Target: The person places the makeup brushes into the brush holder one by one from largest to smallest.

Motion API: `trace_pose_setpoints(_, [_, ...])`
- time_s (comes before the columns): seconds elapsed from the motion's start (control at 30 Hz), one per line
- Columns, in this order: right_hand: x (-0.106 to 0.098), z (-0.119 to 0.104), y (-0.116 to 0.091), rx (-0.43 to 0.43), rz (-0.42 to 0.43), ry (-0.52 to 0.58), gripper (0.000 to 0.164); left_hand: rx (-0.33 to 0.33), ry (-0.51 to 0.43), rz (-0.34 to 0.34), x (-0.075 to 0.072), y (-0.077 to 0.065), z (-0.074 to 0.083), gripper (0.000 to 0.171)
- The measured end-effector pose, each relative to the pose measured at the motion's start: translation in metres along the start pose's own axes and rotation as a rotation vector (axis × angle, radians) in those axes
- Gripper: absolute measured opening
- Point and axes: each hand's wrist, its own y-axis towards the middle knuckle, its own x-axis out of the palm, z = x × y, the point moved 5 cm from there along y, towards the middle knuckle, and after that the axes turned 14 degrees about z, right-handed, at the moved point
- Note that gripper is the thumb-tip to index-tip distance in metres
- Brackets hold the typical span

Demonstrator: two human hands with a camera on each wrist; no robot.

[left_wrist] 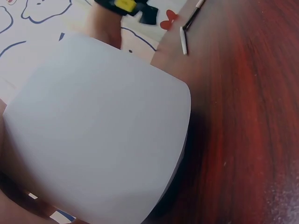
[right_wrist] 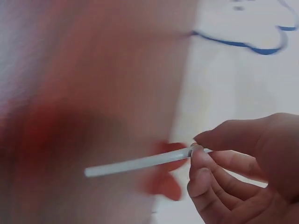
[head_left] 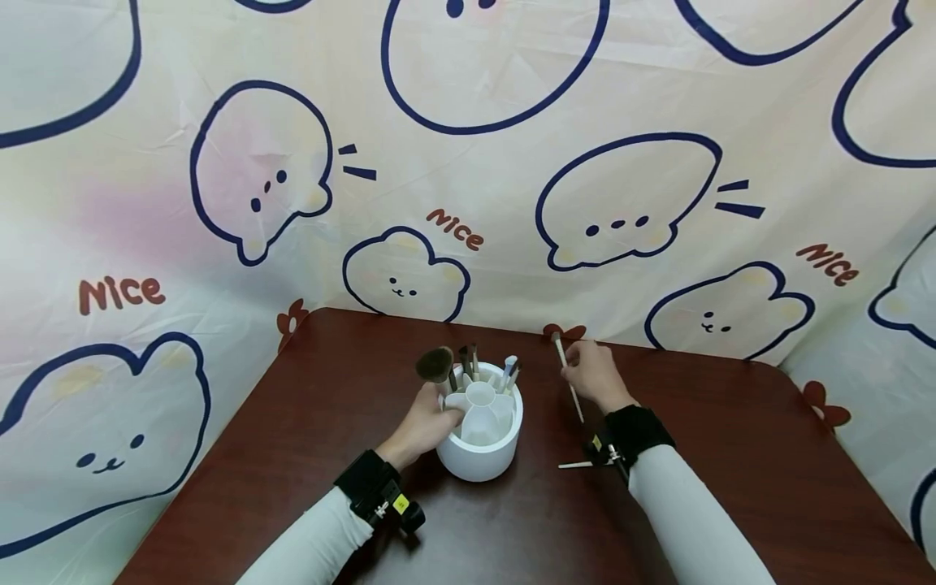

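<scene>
A white round brush holder [head_left: 478,465] with a compartmented top stands mid-table, carrying several makeup brushes, among them a large fluffy one [head_left: 435,365]. My left hand [head_left: 420,426] grips the holder at its left side, thumb over the rim and most fingers hidden behind it. The holder's smooth white wall [left_wrist: 100,126] fills much of the left wrist view. To the right of it, my right hand [head_left: 595,374] pinches a slim makeup brush [head_left: 573,398] between thumb and fingertips. In the right wrist view the pale handle [right_wrist: 135,164] sticks out leftward from those fingers.
Another slim white-handled brush [head_left: 574,465] lies on the dark brown table [head_left: 512,528] below the right wrist, which partly covers it. A cartoon-printed cloth [head_left: 504,187] hangs behind the table's far edge and along both sides.
</scene>
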Motion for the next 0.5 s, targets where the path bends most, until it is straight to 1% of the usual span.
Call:
trace_pose_setpoints(0.07, [-0.016, -0.011, -0.003, -0.032, 0.035, 0.045, 0.02, -0.017, 0.009, 0.005, 0.001, 0.0, -0.002, 0.053])
trace_pose_setpoints(0.2, [-0.044, -0.03, -0.011, -0.091, 0.123, 0.139, 0.015, -0.05, 0.032, 0.018, 0.002, 0.001, -0.003, 0.051])
trace_pose_setpoints(0.27, [-0.055, -0.038, -0.016, -0.123, 0.168, 0.202, 0.014, -0.05, 0.026, 0.017, 0.003, 0.002, -0.002, 0.048])
trace_pose_setpoints(0.37, [-0.067, -0.05, -0.027, -0.155, 0.213, 0.324, 0.016, -0.05, 0.027, 0.013, 0.003, 0.002, -0.001, 0.044])
trace_pose_setpoints(0.5, [-0.083, -0.073, -0.043, -0.226, 0.281, 0.435, 0.017, -0.033, 0.013, 0.003, 0.003, 0.004, -0.001, 0.045])
